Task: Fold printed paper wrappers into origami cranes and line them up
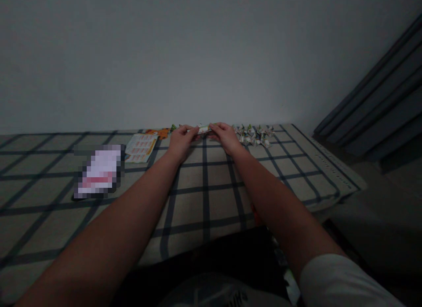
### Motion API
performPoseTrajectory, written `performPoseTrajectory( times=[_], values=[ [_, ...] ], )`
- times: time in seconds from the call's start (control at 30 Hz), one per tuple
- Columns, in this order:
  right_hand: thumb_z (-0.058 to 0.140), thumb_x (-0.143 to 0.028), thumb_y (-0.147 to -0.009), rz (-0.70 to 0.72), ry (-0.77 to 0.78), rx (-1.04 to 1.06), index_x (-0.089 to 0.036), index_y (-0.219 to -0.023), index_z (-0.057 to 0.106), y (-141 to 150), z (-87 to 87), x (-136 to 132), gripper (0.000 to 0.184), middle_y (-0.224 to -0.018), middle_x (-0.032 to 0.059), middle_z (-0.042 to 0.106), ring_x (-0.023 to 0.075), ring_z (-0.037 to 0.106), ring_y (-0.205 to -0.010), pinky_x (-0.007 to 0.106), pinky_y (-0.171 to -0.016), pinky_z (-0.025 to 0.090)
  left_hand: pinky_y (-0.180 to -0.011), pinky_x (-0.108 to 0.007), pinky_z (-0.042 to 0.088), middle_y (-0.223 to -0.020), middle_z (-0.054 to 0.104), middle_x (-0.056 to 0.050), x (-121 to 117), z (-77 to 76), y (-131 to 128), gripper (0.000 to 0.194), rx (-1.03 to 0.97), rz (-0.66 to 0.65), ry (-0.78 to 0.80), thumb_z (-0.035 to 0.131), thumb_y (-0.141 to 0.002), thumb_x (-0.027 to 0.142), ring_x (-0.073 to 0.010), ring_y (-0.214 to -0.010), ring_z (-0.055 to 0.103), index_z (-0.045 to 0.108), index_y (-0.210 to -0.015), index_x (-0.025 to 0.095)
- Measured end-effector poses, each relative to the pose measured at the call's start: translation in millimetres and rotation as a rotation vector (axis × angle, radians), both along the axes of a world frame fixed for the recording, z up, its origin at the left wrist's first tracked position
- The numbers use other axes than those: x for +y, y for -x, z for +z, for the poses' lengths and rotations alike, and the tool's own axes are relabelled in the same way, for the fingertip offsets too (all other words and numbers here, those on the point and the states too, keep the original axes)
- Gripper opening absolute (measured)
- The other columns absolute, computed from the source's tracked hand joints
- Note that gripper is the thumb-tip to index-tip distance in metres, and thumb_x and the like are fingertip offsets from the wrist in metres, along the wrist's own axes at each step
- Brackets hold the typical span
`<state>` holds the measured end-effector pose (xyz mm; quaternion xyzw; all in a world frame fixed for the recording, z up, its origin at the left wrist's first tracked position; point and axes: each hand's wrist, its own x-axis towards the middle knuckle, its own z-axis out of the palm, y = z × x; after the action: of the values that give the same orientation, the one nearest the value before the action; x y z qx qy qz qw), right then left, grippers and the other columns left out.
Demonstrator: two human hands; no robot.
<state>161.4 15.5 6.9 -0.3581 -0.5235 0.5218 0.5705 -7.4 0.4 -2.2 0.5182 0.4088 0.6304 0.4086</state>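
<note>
At the far side of the cloth-covered table, a narrow strip of printed paper (204,129), pale with green and yellow, is stretched between my hands. My left hand (180,143) pinches its left end with thumb and fingers. The right end is gripped by my right hand (225,136), fingers closed. Just right of my right hand sits a cluster of several small folded paper pieces (255,137), whitish with green tips. Behind my left hand lie an orange patterned item (160,133) and a small green piece (172,128), both partly hidden.
A printed sheet (141,148) with rows of red and white blocks lies left of my left arm. Nearer is a dark-edged phone-like device (100,173), its screen pixelated. The checked tablecloth (194,190) meets a plain wall (198,56). A grey curtain (379,87) hangs at right.
</note>
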Motion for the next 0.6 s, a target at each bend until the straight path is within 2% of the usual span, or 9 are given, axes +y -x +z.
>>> performPoseTrajectory(
  times=[0.17, 0.27, 0.4, 0.5, 0.57, 0.6],
  values=[
    [0.076, -0.028, -0.081, -0.044, 0.026, 0.013, -0.017, -0.077, 0.065, -1, 0.9, 0, 0.016, -0.081, -0.0005, 0.068, 0.0083, 0.064, -0.074, 0.023, -0.078, 0.058, -0.072, -0.029, 0.051, -0.081, 0.074, -0.005, 4, -6.7, 1, 0.031, 0.015, -0.060, 0.021, 0.080, -0.072, 0.043, -0.0152, -0.068, 0.064, 0.077, -0.086, 0.016],
    [0.074, -0.023, -0.081, -0.063, 0.043, 0.011, -0.017, -0.087, 0.068, -1, 2.1, 0, 0.010, -0.091, 0.0017, 0.071, 0.0094, 0.067, -0.080, 0.024, -0.081, 0.058, -0.076, -0.030, 0.052, -0.087, 0.077, -0.006, 6, -10.4, 1, 0.035, 0.039, -0.078, -0.003, 0.081, -0.072, 0.042, -0.0161, -0.071, 0.066, 0.080, -0.095, 0.016],
    [0.071, -0.017, -0.082, -0.089, 0.027, 0.015, -0.018, -0.098, 0.069, -2, 3.3, -1, 0.016, -0.102, 0.0047, 0.073, 0.0107, 0.069, -0.086, 0.025, -0.083, 0.059, -0.077, -0.030, 0.054, -0.087, 0.076, -0.006, 3, -8.8, 0, 0.038, 0.060, -0.106, -0.016, 0.080, -0.074, 0.036, -0.0154, -0.071, 0.067, 0.078, -0.106, 0.016],
    [0.069, -0.018, -0.084, -0.098, 0.009, -0.024, -0.018, -0.102, 0.069, -3, 3.3, -1, 0.018, -0.102, 0.0046, 0.073, 0.0111, 0.069, -0.086, 0.026, -0.081, 0.059, -0.075, -0.031, 0.055, -0.076, 0.073, -0.003, -2, -3.8, -1, 0.058, 0.044, -0.123, 0.026, 0.080, -0.071, 0.024, -0.0156, -0.068, 0.067, 0.068, -0.127, 0.016],
    [0.069, -0.019, -0.084, -0.111, 0.007, -0.068, -0.019, -0.108, 0.069, -4, 2.7, -1, 0.024, -0.098, 0.0033, 0.072, 0.0110, 0.068, -0.083, 0.025, -0.079, 0.059, -0.074, -0.031, 0.055, -0.076, 0.073, -0.004, -6, -0.6, -2, 0.054, 0.044, -0.151, 0.063, 0.079, -0.069, 0.023, -0.0164, -0.068, 0.067, 0.070, -0.122, 0.015],
    [0.069, -0.020, -0.084, -0.116, 0.003, -0.092, -0.020, -0.111, 0.069, -4, 2.3, -1, 0.026, -0.095, 0.0024, 0.072, 0.0108, 0.067, -0.081, 0.025, -0.078, 0.058, -0.074, -0.030, 0.054, -0.078, 0.074, -0.005, -8, 0.6, -3, 0.046, 0.063, -0.167, 0.076, 0.079, -0.068, 0.023, -0.0171, -0.070, 0.067, 0.073, -0.112, 0.014]
  ],
)
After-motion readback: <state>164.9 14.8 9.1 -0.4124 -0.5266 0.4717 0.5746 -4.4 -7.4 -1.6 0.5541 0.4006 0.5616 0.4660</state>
